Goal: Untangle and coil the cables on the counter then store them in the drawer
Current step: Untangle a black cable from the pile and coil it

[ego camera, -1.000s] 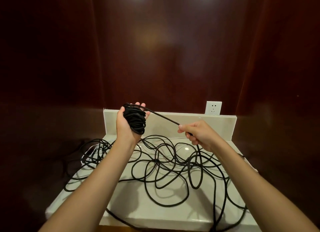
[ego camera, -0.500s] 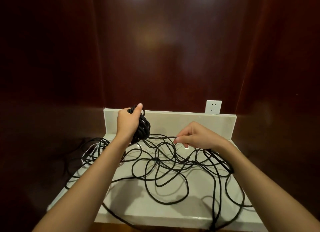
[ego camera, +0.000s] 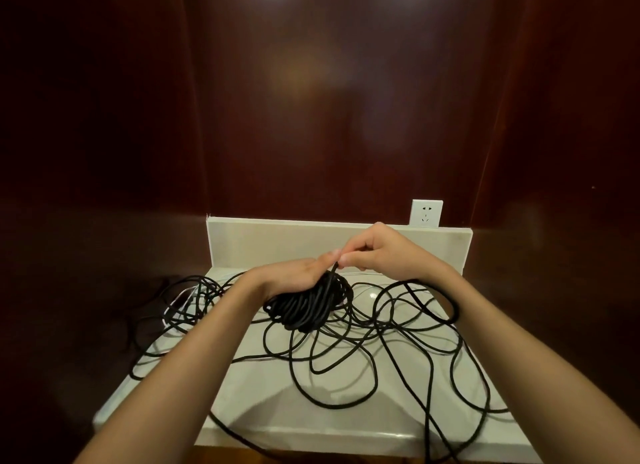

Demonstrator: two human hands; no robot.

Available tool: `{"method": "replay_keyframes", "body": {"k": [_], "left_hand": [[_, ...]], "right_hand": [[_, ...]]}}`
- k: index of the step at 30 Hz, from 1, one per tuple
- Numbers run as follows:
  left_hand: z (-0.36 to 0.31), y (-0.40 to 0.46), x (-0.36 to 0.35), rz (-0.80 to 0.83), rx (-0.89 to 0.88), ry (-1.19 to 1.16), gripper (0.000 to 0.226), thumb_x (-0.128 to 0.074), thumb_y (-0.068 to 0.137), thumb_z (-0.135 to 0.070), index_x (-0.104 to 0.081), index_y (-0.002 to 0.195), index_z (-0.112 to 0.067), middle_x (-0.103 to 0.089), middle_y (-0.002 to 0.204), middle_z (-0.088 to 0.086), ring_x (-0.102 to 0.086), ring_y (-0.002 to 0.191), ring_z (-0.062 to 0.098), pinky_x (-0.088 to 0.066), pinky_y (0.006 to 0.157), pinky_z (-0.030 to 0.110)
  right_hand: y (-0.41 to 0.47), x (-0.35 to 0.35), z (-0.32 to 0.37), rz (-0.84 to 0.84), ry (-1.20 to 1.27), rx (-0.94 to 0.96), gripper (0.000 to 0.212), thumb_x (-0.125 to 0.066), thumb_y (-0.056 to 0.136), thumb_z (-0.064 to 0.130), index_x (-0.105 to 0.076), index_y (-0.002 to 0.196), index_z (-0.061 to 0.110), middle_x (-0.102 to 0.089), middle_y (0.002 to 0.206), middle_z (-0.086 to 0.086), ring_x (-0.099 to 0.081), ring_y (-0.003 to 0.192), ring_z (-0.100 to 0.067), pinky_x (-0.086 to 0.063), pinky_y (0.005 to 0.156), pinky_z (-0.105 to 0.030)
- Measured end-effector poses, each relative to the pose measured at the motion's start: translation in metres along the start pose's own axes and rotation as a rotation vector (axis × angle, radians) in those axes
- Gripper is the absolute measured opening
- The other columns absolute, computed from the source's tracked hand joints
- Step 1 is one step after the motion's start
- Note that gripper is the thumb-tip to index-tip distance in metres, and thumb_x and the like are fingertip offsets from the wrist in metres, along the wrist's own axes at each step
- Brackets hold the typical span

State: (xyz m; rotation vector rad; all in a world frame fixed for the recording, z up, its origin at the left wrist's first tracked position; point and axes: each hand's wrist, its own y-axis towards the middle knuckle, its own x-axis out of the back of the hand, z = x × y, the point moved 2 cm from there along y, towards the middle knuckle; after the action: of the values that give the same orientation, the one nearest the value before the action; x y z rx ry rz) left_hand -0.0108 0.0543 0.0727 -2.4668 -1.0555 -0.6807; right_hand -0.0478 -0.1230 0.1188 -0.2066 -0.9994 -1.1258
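1. One wound bundle of black cable sits over the far middle of the white counter.
2. Loose cable loops sprawl across the counter, some spilling off its left and near edges; how many separate cables there are, can't tell.
3. One wall socket at far right, above the backsplash.
4. Your left hand is curled over the bundle's top, gripping it.
5. Your right hand is mostly closed, thumb and fingertips pinching a cable strand right above the bundle, touching your left fingers.
6. One loop drapes over your right forearm.
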Motion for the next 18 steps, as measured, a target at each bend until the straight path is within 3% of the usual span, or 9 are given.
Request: {"method": "replay_keyframes", "body": {"k": [3,6,9,11,15,18], "left_hand": [[-0.004,-0.009,-0.005,0.273,-0.046,-0.181,0.085,-0.034,0.072,-0.089,-0.07,0.09,-0.014,-0.073,0.079,0.007,-0.071,0.069,0.016,-0.056,0.065,0.025],[-0.003,-0.011,-0.005,0.376,-0.159,-0.204,0.077,-0.051,0.073,-0.084,-0.068,0.089,-0.011,-0.072,0.082,0.008,-0.07,0.069,0.018,-0.056,0.064,0.026],[-0.003,-0.01,-0.008,0.388,-0.185,-0.241,0.054,-0.073,0.082,-0.054,-0.064,0.089,-0.002,-0.067,0.08,0.01,-0.066,0.066,0.02,-0.056,0.062,0.028],[-0.002,-0.012,-0.013,0.391,-0.187,-0.338,0.04,-0.068,0.084,-0.038,-0.06,0.088,0.001,-0.063,0.075,0.011,-0.062,0.062,0.02,-0.054,0.058,0.029],[0.003,-0.015,-0.016,0.349,-0.166,-0.652,0.032,-0.063,0.083,-0.029,-0.054,0.092,0.0,-0.058,0.071,0.012,-0.056,0.056,0.019,-0.048,0.052,0.026],[0.009,-0.014,-0.011,0.266,-0.166,-0.686,0.038,-0.066,0.081,-0.027,-0.051,0.103,0.0,-0.056,0.072,0.014,-0.056,0.056,0.019,-0.049,0.053,0.027]], "right_hand": [[0.002,-0.002,-0.001,-0.016,0.035,-0.017,0.013,-0.072,0.088,0.012,-0.077,0.083,0.002,-0.054,0.056,0.004,-0.04,0.044,-0.001,-0.029,0.047,-0.011],[0.003,-0.003,-0.009,-0.015,0.108,-0.062,0.01,-0.075,0.086,0.013,-0.076,0.08,0.006,-0.054,0.054,0.004,-0.04,0.044,-0.001,-0.03,0.045,-0.014],[0.003,-0.005,-0.016,0.014,0.172,-0.104,0.008,-0.075,0.086,0.014,-0.075,0.079,0.01,-0.056,0.057,-0.001,-0.04,0.045,-0.003,-0.031,0.045,-0.018],[0.004,-0.007,-0.018,0.03,0.236,-0.123,0.007,-0.073,0.087,0.01,-0.074,0.08,0.009,-0.057,0.056,0.001,-0.038,0.044,-0.005,-0.03,0.044,-0.017],[0.003,-0.006,-0.03,0.185,0.656,-0.199,0.015,-0.06,0.093,-0.002,-0.07,0.1,0.006,-0.045,0.057,0.005,-0.03,0.044,-0.001,-0.02,0.042,-0.013],[-0.001,-0.003,-0.035,0.369,0.842,-0.284,0.03,-0.067,0.087,0.014,-0.067,0.115,0.004,-0.037,0.06,0.007,-0.03,0.046,0.002,-0.021,0.041,-0.011]]}}
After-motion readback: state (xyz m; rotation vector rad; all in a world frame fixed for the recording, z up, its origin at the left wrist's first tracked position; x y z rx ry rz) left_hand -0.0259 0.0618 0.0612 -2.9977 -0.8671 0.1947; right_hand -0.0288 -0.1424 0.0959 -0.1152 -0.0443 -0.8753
